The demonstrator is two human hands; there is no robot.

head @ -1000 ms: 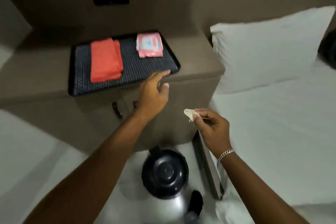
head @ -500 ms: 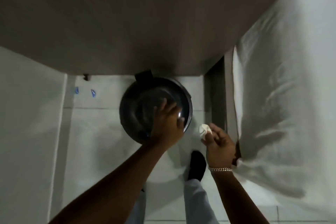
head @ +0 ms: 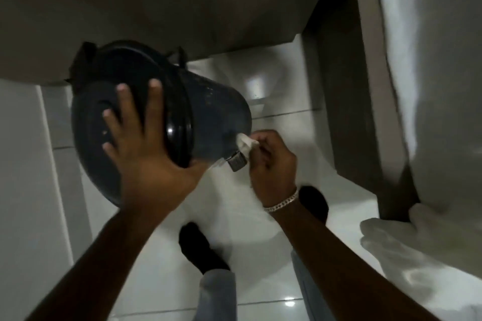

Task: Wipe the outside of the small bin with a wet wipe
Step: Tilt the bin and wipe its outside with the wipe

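Observation:
The small bin is a dark, shiny pedal bin with a black lid, tilted over toward the left so its lid faces me. My left hand lies flat on the lid with fingers spread and holds the bin tilted. My right hand pinches a crumpled white wet wipe and presses it against the bin's lower side wall, just above the metal foot pedal. The far side of the bin is hidden.
The bin sits on glossy white floor tiles under the brown bedside cabinet. The bed with white sheets rises at the right on a dark frame. My dark shoes stand below the bin.
The view dropped from the cabinet top to the floor. My left hand went from the cabinet edge onto the bin lid and tipped the bin. My right hand brought the wipe against the bin's side.

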